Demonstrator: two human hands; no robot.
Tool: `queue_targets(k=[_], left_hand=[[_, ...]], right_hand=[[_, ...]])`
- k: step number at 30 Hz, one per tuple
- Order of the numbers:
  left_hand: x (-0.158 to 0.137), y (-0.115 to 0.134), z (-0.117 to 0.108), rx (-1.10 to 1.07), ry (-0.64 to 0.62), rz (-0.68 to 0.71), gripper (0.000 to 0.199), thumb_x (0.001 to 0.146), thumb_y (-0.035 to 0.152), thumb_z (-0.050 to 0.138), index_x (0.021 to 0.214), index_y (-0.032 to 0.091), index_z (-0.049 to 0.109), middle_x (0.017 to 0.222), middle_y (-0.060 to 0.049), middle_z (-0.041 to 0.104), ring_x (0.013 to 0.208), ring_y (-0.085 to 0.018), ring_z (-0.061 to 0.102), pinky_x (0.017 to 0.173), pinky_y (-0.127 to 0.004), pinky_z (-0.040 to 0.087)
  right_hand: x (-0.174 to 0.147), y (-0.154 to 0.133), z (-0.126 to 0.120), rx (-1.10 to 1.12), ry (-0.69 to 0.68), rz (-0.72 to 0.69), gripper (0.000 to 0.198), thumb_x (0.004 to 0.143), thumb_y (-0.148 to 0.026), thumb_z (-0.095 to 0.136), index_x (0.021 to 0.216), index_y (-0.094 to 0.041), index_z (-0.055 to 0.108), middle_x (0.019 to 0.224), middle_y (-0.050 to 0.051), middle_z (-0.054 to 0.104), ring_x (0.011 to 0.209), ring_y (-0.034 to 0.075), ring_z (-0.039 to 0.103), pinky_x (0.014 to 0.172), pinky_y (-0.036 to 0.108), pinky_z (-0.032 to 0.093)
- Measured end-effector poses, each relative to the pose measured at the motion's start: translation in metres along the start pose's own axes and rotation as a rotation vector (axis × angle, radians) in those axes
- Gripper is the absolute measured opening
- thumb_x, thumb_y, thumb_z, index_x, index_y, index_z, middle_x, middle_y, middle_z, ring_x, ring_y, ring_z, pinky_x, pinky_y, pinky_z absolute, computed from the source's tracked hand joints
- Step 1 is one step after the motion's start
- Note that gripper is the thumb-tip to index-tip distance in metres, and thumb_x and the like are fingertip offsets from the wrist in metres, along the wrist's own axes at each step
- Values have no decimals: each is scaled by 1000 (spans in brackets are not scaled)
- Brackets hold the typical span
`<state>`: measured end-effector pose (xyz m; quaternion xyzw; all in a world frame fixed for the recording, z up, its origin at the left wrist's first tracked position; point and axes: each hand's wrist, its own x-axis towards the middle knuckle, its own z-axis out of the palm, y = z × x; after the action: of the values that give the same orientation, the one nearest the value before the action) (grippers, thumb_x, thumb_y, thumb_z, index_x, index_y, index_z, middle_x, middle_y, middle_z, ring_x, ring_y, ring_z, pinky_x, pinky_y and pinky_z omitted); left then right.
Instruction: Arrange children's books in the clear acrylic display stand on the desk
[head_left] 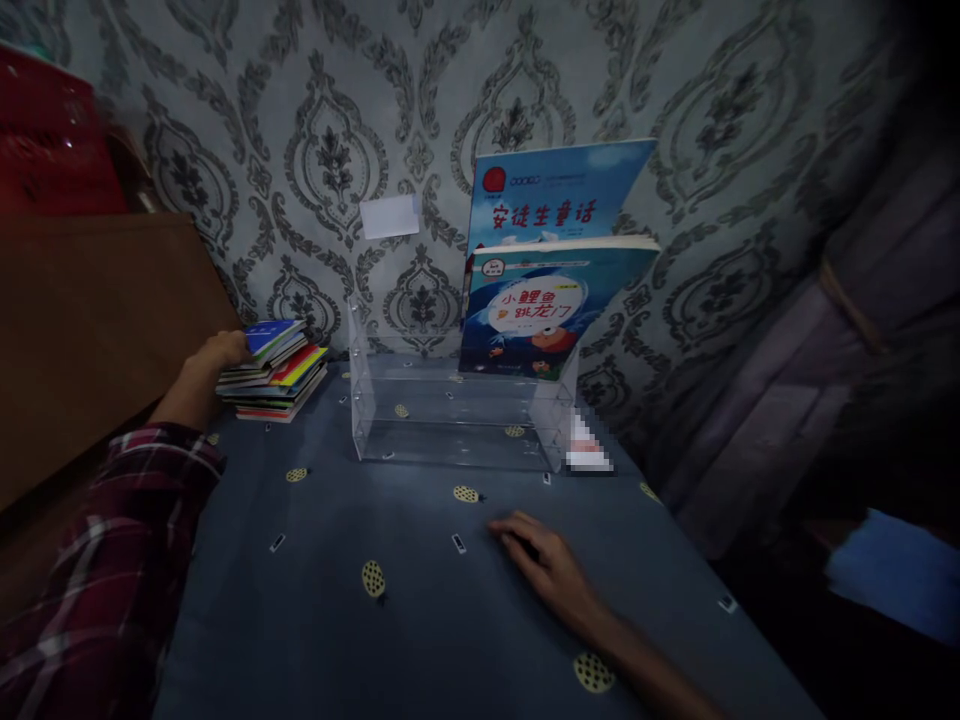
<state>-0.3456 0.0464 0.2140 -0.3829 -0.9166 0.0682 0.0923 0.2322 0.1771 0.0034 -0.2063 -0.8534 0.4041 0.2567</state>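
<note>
My left hand [223,352] is at the left side of a stack of books [274,390]. Its fingers are curled over the edge of the blue-covered book [271,338] on top; the fingertips are partly hidden. My right hand [536,555] rests on the tablecloth, holding nothing, fingers loosely bent and thumb apart. Ahead of it stands a clear acrylic tiered rack [450,445]. Two picture books lean upright at its right side: a dark blue one [517,315] in front and a taller light blue one [555,190] behind.
A blue-grey cloth [322,600] with a pineapple print covers the table. Patterned wallpaper rises behind, with a white card [390,216] on it. At left stand a brown box [97,330] and a red bag [56,140]. A tied curtain [810,370] hangs on the right.
</note>
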Motion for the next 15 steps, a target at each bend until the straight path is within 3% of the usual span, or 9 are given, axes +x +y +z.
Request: queue_targets(k=[4,6,9,12,15], left_hand=[[-9,11,1,121,-60,-29,33,91,31,64,112,6,72,115,-21,74,104,-29,70,89,-36,55],[-17,15,-1,166,-61,-27,32,96,33,63,117,9,69,122,-18,71,108,-27,69,93,-41,55],[-32,17,-5,214,-46,-26,27,100,29,57,118,12,68,123,-16,69,112,-28,68,96,-45,55],[-49,18,-11,236,-13,-15,32,97,17,45,117,11,70,121,-22,71,115,-35,68,94,-46,54],[-65,21,-15,235,17,-4,38,97,23,41,124,13,68,122,-22,71,114,-37,67,93,-49,54]], right_hand=[[0,0,0,-13,4,-4,32,98,-37,49,101,-22,78,95,10,76,91,25,72,84,39,58],[0,-2,-1,-6,-1,-7,33,99,-37,48,101,-23,78,94,10,75,90,24,72,84,38,58],[1,-3,-1,-10,0,-5,33,99,-39,49,101,-23,78,94,10,75,90,25,72,82,38,58],[1,-3,-1,-10,1,-12,33,99,-39,49,100,-22,78,94,10,75,89,25,72,82,38,58],[2,-1,0,-4,-1,-20,33,99,-37,48,101,-23,78,94,9,75,90,24,72,83,38,58]])
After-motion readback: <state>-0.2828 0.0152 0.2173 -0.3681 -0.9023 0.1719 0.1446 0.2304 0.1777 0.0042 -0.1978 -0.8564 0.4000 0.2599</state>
